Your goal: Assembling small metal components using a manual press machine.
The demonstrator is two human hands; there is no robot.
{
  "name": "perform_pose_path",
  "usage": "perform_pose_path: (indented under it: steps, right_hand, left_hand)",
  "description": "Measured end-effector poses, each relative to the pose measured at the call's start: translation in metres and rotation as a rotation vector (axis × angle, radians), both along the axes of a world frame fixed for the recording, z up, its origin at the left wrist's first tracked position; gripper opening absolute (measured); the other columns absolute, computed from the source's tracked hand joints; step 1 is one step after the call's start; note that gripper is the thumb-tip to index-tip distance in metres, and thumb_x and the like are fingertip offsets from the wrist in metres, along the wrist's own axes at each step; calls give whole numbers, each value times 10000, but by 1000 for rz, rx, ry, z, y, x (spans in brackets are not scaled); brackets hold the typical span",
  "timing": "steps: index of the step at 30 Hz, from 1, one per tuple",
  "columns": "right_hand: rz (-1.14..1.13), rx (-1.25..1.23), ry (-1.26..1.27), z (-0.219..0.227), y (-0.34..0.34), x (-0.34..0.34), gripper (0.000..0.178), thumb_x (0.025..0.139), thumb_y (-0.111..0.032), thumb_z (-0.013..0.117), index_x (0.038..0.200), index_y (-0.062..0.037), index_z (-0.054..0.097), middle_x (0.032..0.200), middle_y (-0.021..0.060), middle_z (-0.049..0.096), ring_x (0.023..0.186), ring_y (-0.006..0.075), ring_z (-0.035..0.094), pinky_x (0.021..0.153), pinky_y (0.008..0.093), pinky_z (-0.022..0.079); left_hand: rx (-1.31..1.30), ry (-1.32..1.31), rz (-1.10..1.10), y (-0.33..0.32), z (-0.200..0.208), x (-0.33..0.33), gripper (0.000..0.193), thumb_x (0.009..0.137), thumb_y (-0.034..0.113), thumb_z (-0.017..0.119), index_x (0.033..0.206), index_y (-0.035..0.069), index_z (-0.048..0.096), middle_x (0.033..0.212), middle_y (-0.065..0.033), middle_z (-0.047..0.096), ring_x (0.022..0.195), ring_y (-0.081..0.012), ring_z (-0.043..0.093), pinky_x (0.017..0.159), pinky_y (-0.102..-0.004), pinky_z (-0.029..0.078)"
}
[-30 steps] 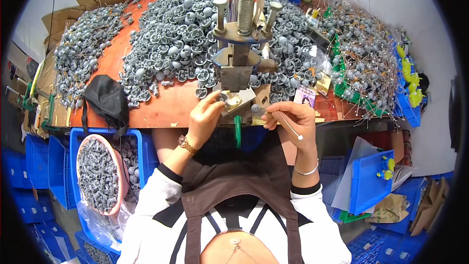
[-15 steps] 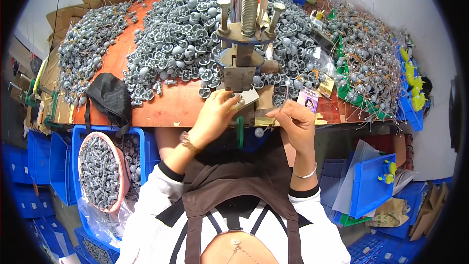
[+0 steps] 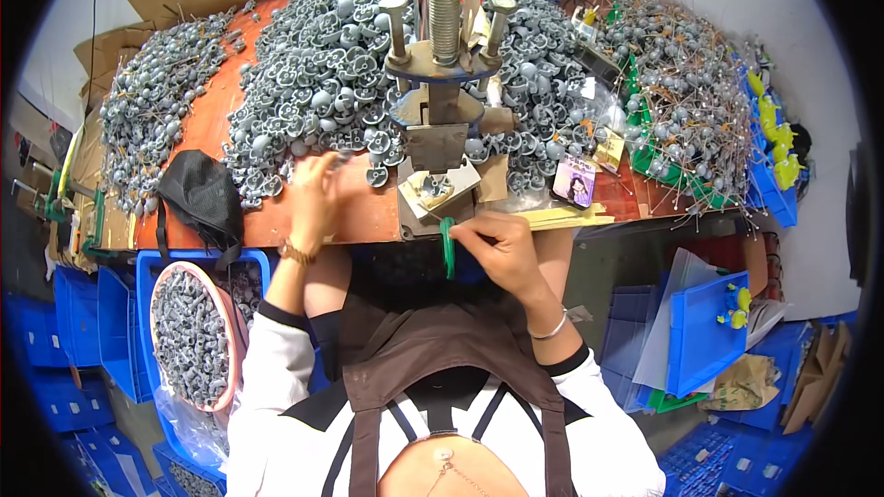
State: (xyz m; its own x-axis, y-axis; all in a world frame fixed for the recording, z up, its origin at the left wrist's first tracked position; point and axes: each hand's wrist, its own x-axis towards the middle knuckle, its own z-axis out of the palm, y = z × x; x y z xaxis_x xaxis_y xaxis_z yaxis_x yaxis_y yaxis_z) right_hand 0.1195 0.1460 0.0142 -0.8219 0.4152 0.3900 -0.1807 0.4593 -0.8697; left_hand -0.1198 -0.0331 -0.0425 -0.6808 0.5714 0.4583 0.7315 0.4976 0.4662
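Observation:
My left hand [image 3: 318,195] reaches forward onto the orange table [image 3: 230,120]. Its fingers are spread at the near edge of a big heap of grey plastic parts [image 3: 322,74], and motion blurs them. My right hand [image 3: 494,248] is at the table's front edge, with its fingers pinched on a green handle [image 3: 447,247] that hangs there. Just beyond stands a small metal press [image 3: 437,83] with a spring and posts. A single grey part [image 3: 431,188] lies on the press base.
A black pouch [image 3: 198,198] lies at the table's left front. Below it a blue crate [image 3: 147,331] holds a pink-rimmed basin of grey parts [image 3: 189,336]. A small picture card [image 3: 575,179], pinned grey parts [image 3: 681,83], yellow-green figures [image 3: 778,143] and blue bins [image 3: 704,331] are to the right.
My left hand has left the press base and moved left and forward to the heap. My right hand has dropped from beside the press to the green handle at the table edge.

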Motion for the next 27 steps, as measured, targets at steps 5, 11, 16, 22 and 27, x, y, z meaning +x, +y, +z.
perform_pose_path:
  steps: [5, 11, 16, 22, 27]
  right_hand:
    - [-13, 143, -24, -5, -13, -15, 171, 778, -98, 678, 656, -3, 604, 567, 111, 527, 486, 258, 516, 460, 346, 373]
    - [23, 122, -6, -1, -13, -17, 161, 767, -83, 671, 647, -5, 599, 573, 116, 522, 484, 266, 511, 463, 349, 378]
    - [-11, 206, -20, -1, -8, -16, 170, 791, -69, 658, 654, 9, 595, 558, 89, 518, 472, 203, 488, 463, 328, 359]
    - [137, 170, -98, 14, -1, -14, 166, 802, -98, 674, 689, 11, 621, 575, 103, 530, 482, 215, 498, 477, 324, 363]
    - [129, -18, -124, 10, -8, -21, 212, 855, -148, 656, 724, 17, 640, 575, 40, 535, 502, 123, 494, 475, 282, 351]
  left_hand:
    - [557, -908, -386, 19, 28, 79, 252, 914, 71, 594, 1163, 32, 597, 946, -27, 640, 781, -63, 583, 668, -199, 479]
    - [582, -984, -359, 20, 31, 94, 275, 878, 18, 624, 1150, 8, 586, 911, -26, 633, 753, -69, 563, 665, -210, 463]
    - [414, -485, -344, 21, 45, 96, 242, 816, -30, 671, 1054, 8, 647, 939, -13, 624, 761, -81, 572, 684, -227, 473]
    - [465, -582, -484, 14, 46, 92, 231, 794, -60, 673, 1020, -15, 660, 963, -29, 615, 818, -107, 597, 726, -245, 503]
    - [565, -830, -459, 20, 39, 101, 257, 777, -76, 671, 1029, -27, 648, 964, -73, 643, 818, -145, 632, 720, -274, 531]
